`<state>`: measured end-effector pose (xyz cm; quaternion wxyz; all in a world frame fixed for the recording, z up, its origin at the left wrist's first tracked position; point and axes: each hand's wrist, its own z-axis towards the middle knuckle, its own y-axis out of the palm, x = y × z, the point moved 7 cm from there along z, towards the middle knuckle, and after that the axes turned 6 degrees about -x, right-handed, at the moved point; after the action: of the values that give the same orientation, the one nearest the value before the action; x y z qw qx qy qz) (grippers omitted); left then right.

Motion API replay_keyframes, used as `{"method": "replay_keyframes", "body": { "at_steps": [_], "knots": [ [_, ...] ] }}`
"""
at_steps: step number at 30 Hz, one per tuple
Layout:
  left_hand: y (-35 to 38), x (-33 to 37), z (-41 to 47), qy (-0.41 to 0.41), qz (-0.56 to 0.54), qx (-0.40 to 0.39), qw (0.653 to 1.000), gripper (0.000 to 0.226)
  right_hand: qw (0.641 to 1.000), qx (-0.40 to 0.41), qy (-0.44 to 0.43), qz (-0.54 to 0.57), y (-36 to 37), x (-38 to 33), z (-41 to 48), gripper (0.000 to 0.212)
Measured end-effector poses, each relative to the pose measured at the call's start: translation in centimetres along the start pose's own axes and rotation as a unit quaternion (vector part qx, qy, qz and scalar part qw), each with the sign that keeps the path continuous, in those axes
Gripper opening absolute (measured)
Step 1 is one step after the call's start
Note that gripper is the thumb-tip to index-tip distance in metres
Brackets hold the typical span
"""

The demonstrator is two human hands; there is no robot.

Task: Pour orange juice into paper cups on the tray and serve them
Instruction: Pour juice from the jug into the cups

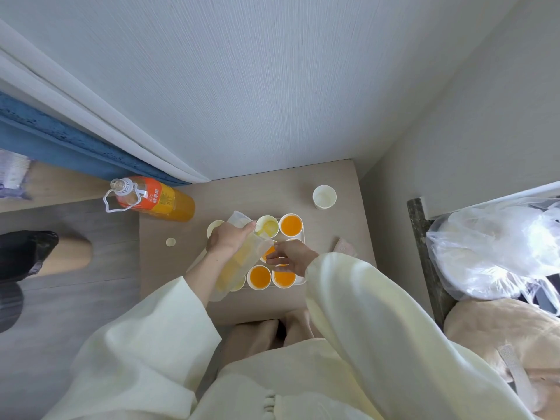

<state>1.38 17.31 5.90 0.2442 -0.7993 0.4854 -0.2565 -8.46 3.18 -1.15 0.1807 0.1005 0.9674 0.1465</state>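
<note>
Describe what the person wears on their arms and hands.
Both arms are in loose, pale cream sleeves: the left sleeve ends partway up the forearm, the right sleeve reaches the wrist. The left hand and right hand are bare, with no gloves or watch.

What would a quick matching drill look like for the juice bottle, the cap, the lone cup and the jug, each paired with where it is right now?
Things
1. juice bottle
2. pale round cap
3. lone paper cup
4. clear jug

Places
A. gripped and tilted by the left hand over the tray
B. empty, off the tray, at the far right of the table
C. lying on the table, left of the tray
D. standing uncapped at the table's far left corner

Pairs: 1-D, 2-C, 3-B, 4-A
</note>
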Motion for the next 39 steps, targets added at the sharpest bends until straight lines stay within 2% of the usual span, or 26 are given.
{"method": "replay_keyframes", "body": {
  "at_steps": [8,30,39],
  "knots": [
    [0.06,-0.2,-0.06,0.0,-0.005,0.003,1.0,0.062,1.0,-0.006,-0.002,-0.001,0.21,-0.05,-0.21,0.022],
    [-0.04,-0.6,0.18,0.008,0.003,0.008,1.0,0.062,1.0,-0.003,0.005,0.016,0.52,0.12,-0.22,0.012],
    [-0.26,-0.21,-0.05,0.005,0.014,0.011,1.0,0.064,1.0,0.002,0.003,0.015,0.35,0.14,0.07,0.016]
  ]
}}
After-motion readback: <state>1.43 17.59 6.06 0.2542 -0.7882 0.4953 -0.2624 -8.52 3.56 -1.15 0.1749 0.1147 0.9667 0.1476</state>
